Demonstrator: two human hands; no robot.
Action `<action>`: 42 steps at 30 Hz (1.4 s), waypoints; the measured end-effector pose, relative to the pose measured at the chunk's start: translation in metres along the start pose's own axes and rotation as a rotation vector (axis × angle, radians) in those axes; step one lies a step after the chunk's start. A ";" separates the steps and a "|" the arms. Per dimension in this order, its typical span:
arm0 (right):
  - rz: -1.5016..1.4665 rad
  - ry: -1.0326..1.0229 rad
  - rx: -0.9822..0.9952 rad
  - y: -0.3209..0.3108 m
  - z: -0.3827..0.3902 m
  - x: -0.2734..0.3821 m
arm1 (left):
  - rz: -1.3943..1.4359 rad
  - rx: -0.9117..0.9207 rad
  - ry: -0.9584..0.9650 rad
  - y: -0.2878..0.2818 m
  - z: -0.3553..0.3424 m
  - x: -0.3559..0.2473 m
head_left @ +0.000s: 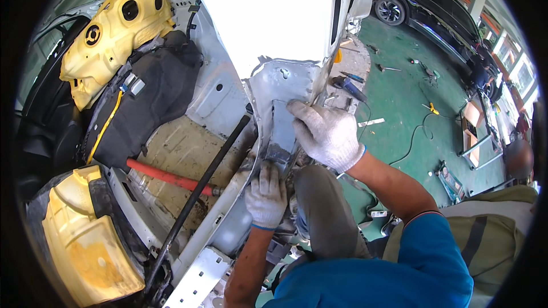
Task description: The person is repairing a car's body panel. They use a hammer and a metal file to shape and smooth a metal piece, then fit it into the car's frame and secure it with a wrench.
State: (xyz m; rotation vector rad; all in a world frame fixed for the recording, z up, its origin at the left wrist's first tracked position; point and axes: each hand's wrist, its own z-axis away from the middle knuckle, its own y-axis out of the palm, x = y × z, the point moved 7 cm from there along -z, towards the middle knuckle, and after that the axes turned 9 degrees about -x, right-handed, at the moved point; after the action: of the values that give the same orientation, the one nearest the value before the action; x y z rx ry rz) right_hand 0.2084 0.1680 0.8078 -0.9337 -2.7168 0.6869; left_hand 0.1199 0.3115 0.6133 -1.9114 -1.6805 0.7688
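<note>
My right hand [324, 136], in a white knit glove, is at the right edge of a narrow grey metal patch [275, 120] at the foot of the white car pillar [257, 14], its fingers bent onto that edge. Lower down, my left hand [265, 199], gloved the same way, has its fingers together and curled on the sill at the patch's bottom end. Bare grey metal [294, 80] with rough seams lies above the patch. Both thumbs are partly hidden, and so is whatever lies under my fingertips.
Left are foam pads [108, 34], a red bar [165, 174] and a black bar [202, 191]. Right are a grinder [348, 87] on a ledge, cords and tools on the green floor, a jack [448, 182], a dark car [434, 17] and a person in olive clothing [485, 234].
</note>
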 end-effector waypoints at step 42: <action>-0.116 0.163 0.025 -0.009 0.029 0.005 | -0.169 -0.002 0.056 0.002 -0.004 -0.009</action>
State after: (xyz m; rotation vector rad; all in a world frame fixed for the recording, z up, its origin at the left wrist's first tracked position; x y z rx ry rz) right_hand 0.1901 0.1543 0.7872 -0.7828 -2.5892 0.5944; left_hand 0.1229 0.3022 0.6155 -1.7481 -1.7813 0.6428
